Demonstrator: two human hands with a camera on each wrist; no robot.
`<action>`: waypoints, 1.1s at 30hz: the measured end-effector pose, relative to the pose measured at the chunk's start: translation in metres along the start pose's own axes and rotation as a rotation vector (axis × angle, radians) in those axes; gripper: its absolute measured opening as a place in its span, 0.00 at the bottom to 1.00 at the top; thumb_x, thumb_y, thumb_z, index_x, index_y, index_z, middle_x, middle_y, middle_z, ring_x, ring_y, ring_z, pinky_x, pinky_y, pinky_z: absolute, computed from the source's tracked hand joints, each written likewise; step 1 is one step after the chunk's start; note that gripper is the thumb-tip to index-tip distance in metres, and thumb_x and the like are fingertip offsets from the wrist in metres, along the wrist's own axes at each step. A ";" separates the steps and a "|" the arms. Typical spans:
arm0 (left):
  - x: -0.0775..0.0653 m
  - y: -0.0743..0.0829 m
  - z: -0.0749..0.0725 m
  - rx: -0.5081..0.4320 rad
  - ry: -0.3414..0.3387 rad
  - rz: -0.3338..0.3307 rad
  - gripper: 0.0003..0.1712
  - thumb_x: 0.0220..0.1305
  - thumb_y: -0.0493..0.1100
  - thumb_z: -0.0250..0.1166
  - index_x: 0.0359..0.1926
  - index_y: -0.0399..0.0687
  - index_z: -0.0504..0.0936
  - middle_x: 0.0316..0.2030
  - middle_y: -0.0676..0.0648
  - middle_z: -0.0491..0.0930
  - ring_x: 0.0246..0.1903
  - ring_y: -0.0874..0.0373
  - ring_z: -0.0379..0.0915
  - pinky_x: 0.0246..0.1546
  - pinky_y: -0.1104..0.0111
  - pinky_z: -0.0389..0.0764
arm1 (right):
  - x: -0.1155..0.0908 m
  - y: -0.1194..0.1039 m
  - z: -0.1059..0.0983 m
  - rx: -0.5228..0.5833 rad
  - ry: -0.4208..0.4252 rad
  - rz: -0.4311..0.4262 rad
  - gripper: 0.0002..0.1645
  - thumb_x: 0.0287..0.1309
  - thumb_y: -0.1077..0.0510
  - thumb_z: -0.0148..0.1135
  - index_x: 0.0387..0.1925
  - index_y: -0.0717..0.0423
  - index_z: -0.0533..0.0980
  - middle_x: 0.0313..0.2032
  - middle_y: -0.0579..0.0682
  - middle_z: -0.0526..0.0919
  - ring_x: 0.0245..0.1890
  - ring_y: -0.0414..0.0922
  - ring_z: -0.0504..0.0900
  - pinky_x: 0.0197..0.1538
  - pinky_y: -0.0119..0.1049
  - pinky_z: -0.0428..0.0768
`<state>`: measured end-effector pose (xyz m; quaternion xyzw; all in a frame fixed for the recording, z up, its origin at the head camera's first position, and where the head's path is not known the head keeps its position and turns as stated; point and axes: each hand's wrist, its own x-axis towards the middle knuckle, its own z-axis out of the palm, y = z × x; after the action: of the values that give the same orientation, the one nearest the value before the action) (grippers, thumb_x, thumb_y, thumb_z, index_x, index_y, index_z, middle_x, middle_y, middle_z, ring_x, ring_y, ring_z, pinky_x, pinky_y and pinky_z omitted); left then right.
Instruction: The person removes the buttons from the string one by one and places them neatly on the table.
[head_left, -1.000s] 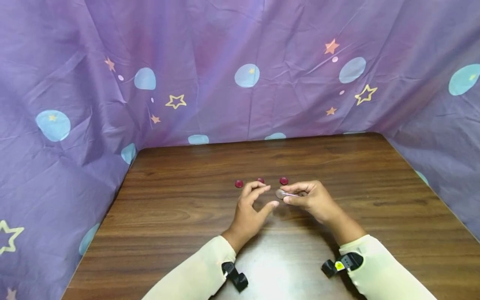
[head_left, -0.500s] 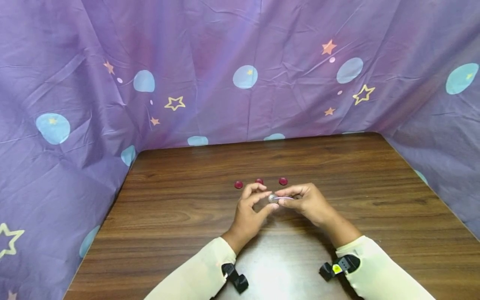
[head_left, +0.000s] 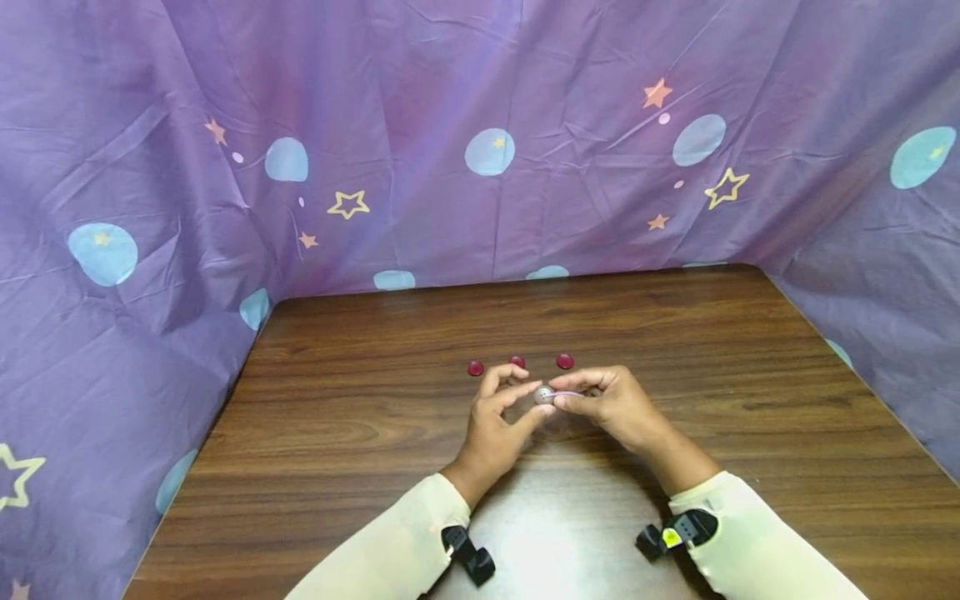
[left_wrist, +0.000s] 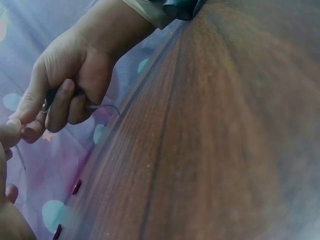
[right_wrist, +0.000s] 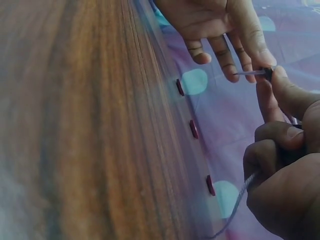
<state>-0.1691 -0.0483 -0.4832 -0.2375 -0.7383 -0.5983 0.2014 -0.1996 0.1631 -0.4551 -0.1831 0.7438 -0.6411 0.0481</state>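
A small grey round button (head_left: pixel 543 395) with holes is pinched at its edge between the left hand's (head_left: pixel 491 429) thumb and index finger. Against its other side is the right hand (head_left: pixel 622 408), whose thumb and index finger pinch a pale lilac cord (head_left: pixel 566 393) lying across the button's face. A short cord end (right_wrist: pixel 247 73) sticks out past the button in the right wrist view. The right hand's lower fingers curl round something dark (right_wrist: pixel 292 152), mostly hidden, and more cord (right_wrist: pixel 237 202) hangs below that hand.
Three dark red discs lie in a row on the wooden table beyond the hands: left disc (head_left: pixel 476 368), middle disc (head_left: pixel 517 362), partly behind the left fingers, and right disc (head_left: pixel 565 361). A purple patterned cloth (head_left: pixel 420 167) surrounds the table's back and sides.
The right hand has moved left, bringing the button and cord to the left hand. The left thumb and index finger have closed on the button. The red discs stay put.
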 end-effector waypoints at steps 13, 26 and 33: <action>0.000 0.000 0.000 0.036 0.000 -0.016 0.21 0.60 0.35 0.81 0.54 0.31 0.90 0.60 0.33 0.78 0.63 0.40 0.78 0.68 0.60 0.81 | -0.001 -0.002 0.000 -0.119 0.023 0.012 0.10 0.62 0.67 0.77 0.42 0.71 0.89 0.42 0.64 0.93 0.38 0.33 0.89 0.43 0.28 0.87; -0.003 0.001 -0.003 0.086 0.000 -0.046 0.21 0.59 0.35 0.82 0.53 0.33 0.91 0.60 0.36 0.80 0.65 0.42 0.78 0.70 0.56 0.80 | 0.000 0.003 0.001 -0.142 0.014 0.002 0.07 0.64 0.67 0.75 0.41 0.70 0.89 0.39 0.56 0.95 0.37 0.34 0.90 0.44 0.29 0.88; -0.006 -0.001 -0.012 0.120 0.007 -0.058 0.22 0.59 0.36 0.83 0.54 0.36 0.91 0.59 0.38 0.80 0.63 0.43 0.79 0.68 0.59 0.81 | -0.001 0.002 0.000 -0.140 0.036 -0.041 0.07 0.64 0.68 0.75 0.40 0.71 0.89 0.32 0.46 0.94 0.34 0.33 0.88 0.41 0.28 0.86</action>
<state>-0.1647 -0.0612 -0.4846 -0.2014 -0.7786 -0.5595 0.2004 -0.1991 0.1637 -0.4571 -0.1897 0.7836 -0.5915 0.0089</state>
